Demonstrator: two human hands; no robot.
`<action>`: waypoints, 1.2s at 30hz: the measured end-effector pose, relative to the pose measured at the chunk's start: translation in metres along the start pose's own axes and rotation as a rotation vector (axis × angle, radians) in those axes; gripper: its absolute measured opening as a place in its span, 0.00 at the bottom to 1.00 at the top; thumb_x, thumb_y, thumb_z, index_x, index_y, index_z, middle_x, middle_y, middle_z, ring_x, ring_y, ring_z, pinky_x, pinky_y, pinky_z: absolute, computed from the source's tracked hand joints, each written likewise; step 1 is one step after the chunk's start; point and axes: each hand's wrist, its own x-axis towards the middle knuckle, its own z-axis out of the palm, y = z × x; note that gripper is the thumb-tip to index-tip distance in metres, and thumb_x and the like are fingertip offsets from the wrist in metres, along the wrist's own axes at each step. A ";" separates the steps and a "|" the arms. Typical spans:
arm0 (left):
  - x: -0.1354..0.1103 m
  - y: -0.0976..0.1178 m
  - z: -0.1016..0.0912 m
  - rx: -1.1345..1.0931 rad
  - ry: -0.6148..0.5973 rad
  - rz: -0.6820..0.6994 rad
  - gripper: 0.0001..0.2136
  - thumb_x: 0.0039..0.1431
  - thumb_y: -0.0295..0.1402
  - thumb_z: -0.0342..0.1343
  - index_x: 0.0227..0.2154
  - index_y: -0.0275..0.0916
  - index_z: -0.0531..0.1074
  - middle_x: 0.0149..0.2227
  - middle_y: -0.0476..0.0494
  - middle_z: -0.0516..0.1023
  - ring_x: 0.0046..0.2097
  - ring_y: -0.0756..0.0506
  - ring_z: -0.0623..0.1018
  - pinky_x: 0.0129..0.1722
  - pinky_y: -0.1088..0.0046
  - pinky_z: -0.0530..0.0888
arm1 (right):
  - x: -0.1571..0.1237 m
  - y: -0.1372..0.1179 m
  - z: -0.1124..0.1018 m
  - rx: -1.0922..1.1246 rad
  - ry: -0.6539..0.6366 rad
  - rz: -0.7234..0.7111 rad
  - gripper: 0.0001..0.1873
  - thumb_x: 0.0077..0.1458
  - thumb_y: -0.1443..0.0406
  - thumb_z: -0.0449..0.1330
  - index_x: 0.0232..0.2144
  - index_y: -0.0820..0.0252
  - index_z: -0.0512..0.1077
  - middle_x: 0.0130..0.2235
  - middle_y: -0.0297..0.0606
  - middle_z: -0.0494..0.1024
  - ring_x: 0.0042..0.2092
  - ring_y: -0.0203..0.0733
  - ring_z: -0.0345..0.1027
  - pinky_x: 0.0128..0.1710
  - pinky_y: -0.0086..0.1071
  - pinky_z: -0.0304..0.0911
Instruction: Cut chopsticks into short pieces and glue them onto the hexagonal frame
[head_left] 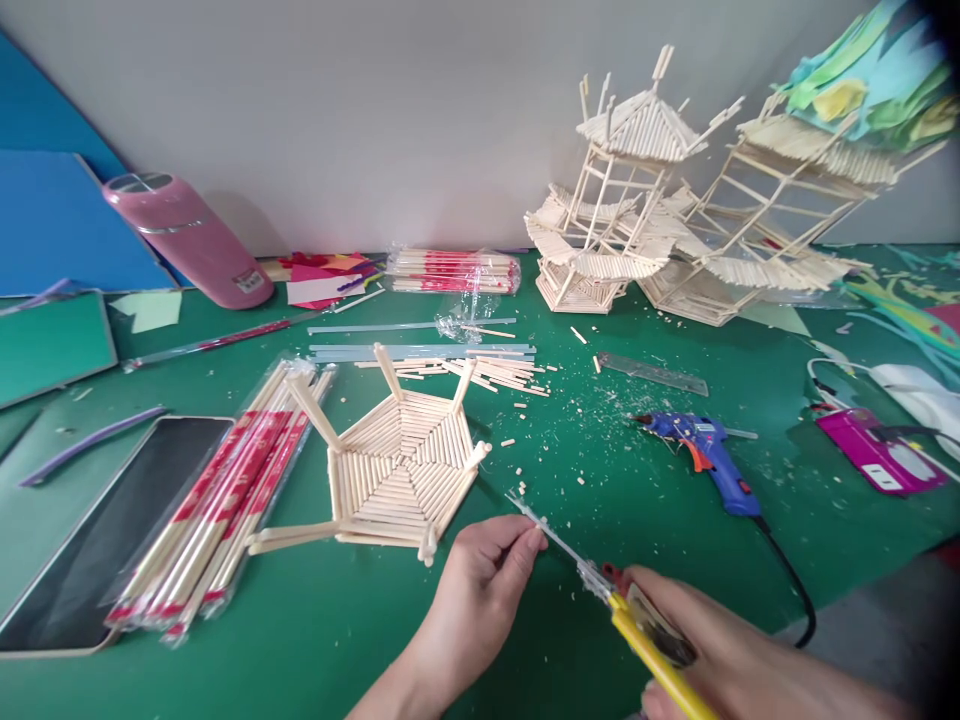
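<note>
My right hand [697, 640] grips a yellow-handled cutting tool [651, 655], its long thin blade pointing up-left; the exact kind is unclear. At the blade's front part, my left hand [487, 575] is closed in a pinch of thumb and forefinger. Whatever sits between those fingertips is mostly hidden and too small to name. Just up-left of my left hand lies a hexagonal base of wooden sticks [405, 465], with short posts standing at its corners and a longer pair of sticks jutting out left. Tiny wood offcuts [508, 442] are scattered beside it.
Packs of wooden sticks [217, 500], a phone-like dark tablet [112, 530] and a pink bottle [191, 240] are at left. Loose sticks [499, 372] lie mid-table. At right are a blue glue gun [701, 445] with its cord, a ruler [654, 374] and stick pavilions [637, 200].
</note>
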 end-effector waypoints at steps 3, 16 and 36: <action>0.000 -0.001 -0.002 -0.084 -0.041 0.011 0.15 0.59 0.39 0.48 0.23 0.35 0.70 0.19 0.53 0.57 0.23 0.52 0.57 0.22 0.77 0.56 | -0.003 -0.006 -0.001 -0.008 0.035 -0.009 0.11 0.36 0.67 0.56 0.28 0.55 0.61 0.30 0.32 0.73 0.29 0.36 0.68 0.29 0.26 0.62; -0.005 -0.001 0.009 0.399 0.096 0.405 0.12 0.59 0.24 0.44 0.20 0.38 0.59 0.21 0.51 0.58 0.23 0.52 0.59 0.24 0.77 0.59 | -0.006 0.000 0.002 -0.066 0.048 -0.045 0.12 0.37 0.65 0.61 0.28 0.54 0.64 0.29 0.32 0.73 0.31 0.40 0.69 0.29 0.27 0.63; -0.007 -0.002 0.010 0.302 0.016 0.333 0.14 0.61 0.28 0.45 0.20 0.35 0.65 0.19 0.50 0.63 0.23 0.52 0.63 0.24 0.78 0.61 | 0.003 0.013 -0.007 0.096 0.171 -0.081 0.04 0.39 0.65 0.58 0.22 0.54 0.65 0.22 0.31 0.71 0.24 0.38 0.67 0.21 0.26 0.61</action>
